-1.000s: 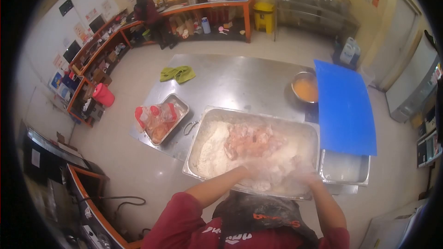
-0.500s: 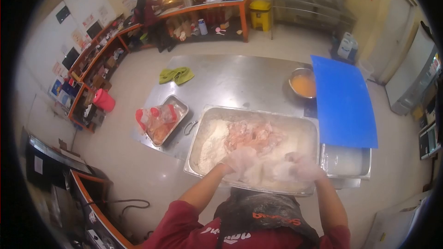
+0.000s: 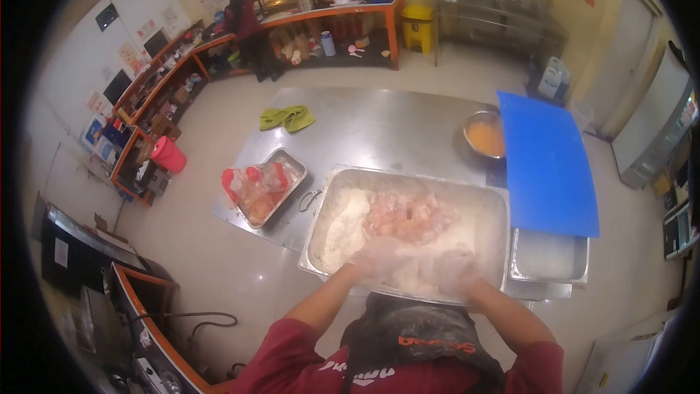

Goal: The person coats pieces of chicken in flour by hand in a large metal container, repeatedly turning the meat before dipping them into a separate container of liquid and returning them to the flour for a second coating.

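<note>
A large metal tray (image 3: pixel 312 255) in front of me holds white flour (image 3: pixel 343 232) and a heap of raw chicken pieces (image 3: pixel 408 217). Both of my hands wear clear plastic gloves and are down in the flour along the tray's near side. My left hand (image 3: pixel 373 259) is left of the middle, just below the chicken heap. Opposite it, my right hand (image 3: pixel 456 271) lies near the right end. Between them are flour-covered lumps. Blur and flour hide the fingers of both hands, so their grip does not show.
Left of the tray, a smaller metal pan (image 3: pixel 295 168) holds bagged raw meat. A green cloth (image 3: pixel 288 118), a bowl of orange liquid (image 3: pixel 485 137) and a blue board (image 3: pixel 547 168) lie on the steel table (image 3: pixel 386 124). A person (image 3: pixel 244 25) stands at the back counter.
My right hand has moved left and inward, closer to my left hand. The left hand stays low in the flour. My view has shifted slightly.
</note>
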